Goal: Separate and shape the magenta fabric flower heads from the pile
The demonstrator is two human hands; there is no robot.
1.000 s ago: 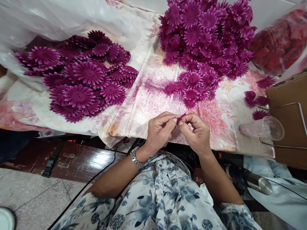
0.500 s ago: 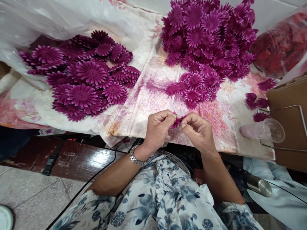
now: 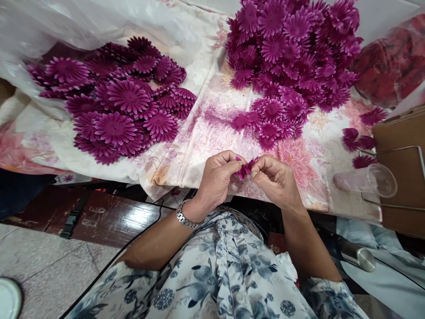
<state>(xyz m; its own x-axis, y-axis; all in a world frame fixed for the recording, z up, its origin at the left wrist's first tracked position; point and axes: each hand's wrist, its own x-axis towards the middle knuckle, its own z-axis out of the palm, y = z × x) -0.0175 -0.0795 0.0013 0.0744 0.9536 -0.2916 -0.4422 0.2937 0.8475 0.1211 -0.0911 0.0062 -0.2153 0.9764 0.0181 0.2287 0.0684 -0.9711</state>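
Observation:
Between my hands, just above the front of the cloth, is a small purple artificial flower [image 3: 245, 170]. My left hand [image 3: 221, 175] pinches its left side between thumb and forefinger. Thumb and forefinger of my right hand [image 3: 275, 179] grip the opposite side, and the fingers hide part of the petals. Beyond the hands lies a small cluster of purple flowers [image 3: 269, 130], joined to a tall heap of purple flowers [image 3: 292, 48] at the back right. To the left spread flatter stacks of purple petal discs [image 3: 128, 97].
A floral cloth [image 3: 186, 159] dusted with purple covers the table. At the right are a clear plastic cup [image 3: 365, 180] on its side, a cardboard box [image 3: 405, 177] with a wire frame, loose petal pieces [image 3: 373, 116] and a bag of red petals [image 3: 392, 62]. Clear plastic [image 3: 99, 22] lies back left.
Both hands stay at nearly the same place, still pinching the flower, with slight finger movement. The whole view has shifted a little.

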